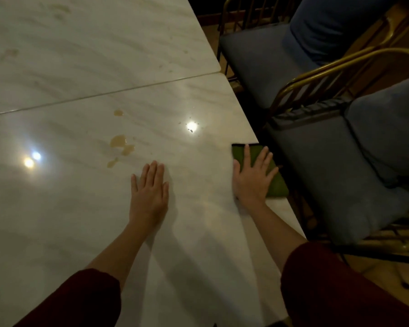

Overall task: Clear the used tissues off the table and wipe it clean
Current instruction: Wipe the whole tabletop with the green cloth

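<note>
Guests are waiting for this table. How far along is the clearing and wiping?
Done: no used tissues show on the table in view. In hand: the right hand presses flat on the green cloth at the table's right edge, while the left hand rests flat on the table. Left: the brown spills ahead of the left hand are unwiped, and fainter stains mark the far slab.

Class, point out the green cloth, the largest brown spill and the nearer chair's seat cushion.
green cloth (pixel 278 186): head view, bare lower-right corner.
largest brown spill (pixel 118 140): head view, its middle.
nearer chair's seat cushion (pixel 328 175): head view, top face.
</note>
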